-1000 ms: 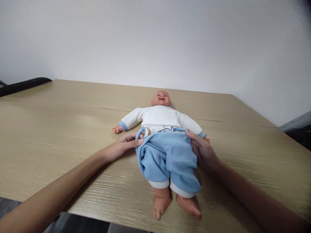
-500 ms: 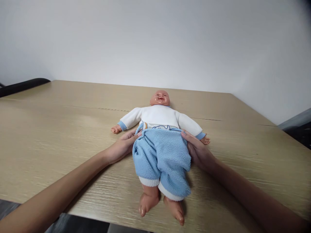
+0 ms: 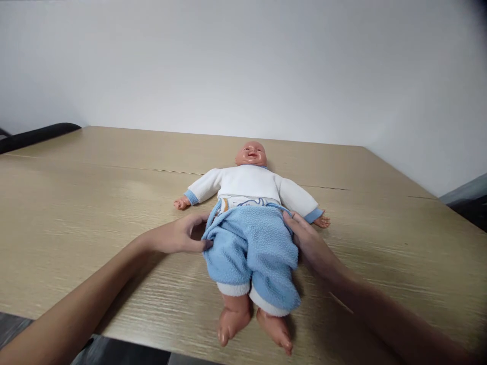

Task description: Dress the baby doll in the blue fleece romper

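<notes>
A baby doll (image 3: pixel 251 180) lies on its back on the wooden table (image 3: pixel 95 203), head away from me, bare feet near the front edge. It wears a white top and fluffy light blue trousers (image 3: pixel 253 251). My left hand (image 3: pixel 178 235) pinches the trousers' fabric at the doll's hip on the left side. On the other side, my right hand (image 3: pixel 306 241) grips the waistband at the right hip. Both forearms reach in from the bottom of the view.
A plain white wall stands behind the table. The black back of a chair (image 3: pixel 38 134) shows at the far left edge. A dark object (image 3: pixel 470 200) sits beyond the table's right edge. Dark floor shows below the front edge.
The trousers slid up to the doll's waist, then my left hand dropped lower on the left hip and pinched the fabric. The doll's legs shifted slightly to the left.
</notes>
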Demonstrator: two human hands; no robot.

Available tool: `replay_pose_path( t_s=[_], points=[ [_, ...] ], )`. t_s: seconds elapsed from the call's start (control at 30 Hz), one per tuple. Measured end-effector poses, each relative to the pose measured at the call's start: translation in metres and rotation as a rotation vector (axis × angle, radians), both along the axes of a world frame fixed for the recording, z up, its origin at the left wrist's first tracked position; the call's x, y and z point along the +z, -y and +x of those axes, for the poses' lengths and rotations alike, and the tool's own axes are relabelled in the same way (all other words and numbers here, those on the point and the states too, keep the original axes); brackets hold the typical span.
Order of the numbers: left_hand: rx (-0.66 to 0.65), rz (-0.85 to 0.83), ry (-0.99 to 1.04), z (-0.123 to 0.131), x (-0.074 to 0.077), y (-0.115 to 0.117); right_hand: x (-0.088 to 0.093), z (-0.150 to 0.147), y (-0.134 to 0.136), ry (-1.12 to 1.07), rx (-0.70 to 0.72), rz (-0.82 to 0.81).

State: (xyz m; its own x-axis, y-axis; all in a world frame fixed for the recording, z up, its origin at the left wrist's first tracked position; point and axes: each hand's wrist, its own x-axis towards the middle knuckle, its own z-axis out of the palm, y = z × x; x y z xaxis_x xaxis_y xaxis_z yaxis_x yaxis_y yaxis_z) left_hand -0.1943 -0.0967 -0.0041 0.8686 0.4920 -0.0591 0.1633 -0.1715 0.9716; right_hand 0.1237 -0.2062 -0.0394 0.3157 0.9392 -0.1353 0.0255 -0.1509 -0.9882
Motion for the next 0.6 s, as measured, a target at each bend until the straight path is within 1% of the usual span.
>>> replay_pose_path(
  t_s=[0.1, 0.17, 0.27, 0.33, 0.4, 0.5, 0.53, 0.6],
  points=[
    [0.02, -0.064, 0.008, 0.005, -0.002, 0.002, 0.001, -0.009, 0.002, -0.067, 0.0, -0.001],
    [0.063, -0.095, 0.011, 0.008, -0.003, 0.003, 0.002, -0.012, 0.002, -0.096, 0.025, 0.014],
    [0.104, -0.132, 0.033, 0.01, -0.006, 0.001, 0.004, -0.013, 0.0, -0.129, 0.054, 0.059],
    [0.124, -0.152, 0.046, 0.008, -0.006, -0.001, 0.006, -0.011, -0.002, -0.109, 0.069, 0.088],
    [0.199, -0.159, 0.073, 0.006, -0.005, -0.003, 0.008, -0.007, -0.005, -0.054, 0.069, 0.115],
    [0.369, -0.157, 0.193, 0.007, -0.006, -0.004, 0.012, 0.001, -0.008, 0.037, 0.053, 0.166],
    [0.402, -0.172, 0.244, 0.009, -0.007, -0.005, 0.013, 0.004, -0.009, 0.06, 0.052, 0.184],
    [0.416, -0.234, 0.318, 0.014, -0.01, -0.006, 0.014, 0.008, -0.01, 0.089, 0.06, 0.219]
  ],
)
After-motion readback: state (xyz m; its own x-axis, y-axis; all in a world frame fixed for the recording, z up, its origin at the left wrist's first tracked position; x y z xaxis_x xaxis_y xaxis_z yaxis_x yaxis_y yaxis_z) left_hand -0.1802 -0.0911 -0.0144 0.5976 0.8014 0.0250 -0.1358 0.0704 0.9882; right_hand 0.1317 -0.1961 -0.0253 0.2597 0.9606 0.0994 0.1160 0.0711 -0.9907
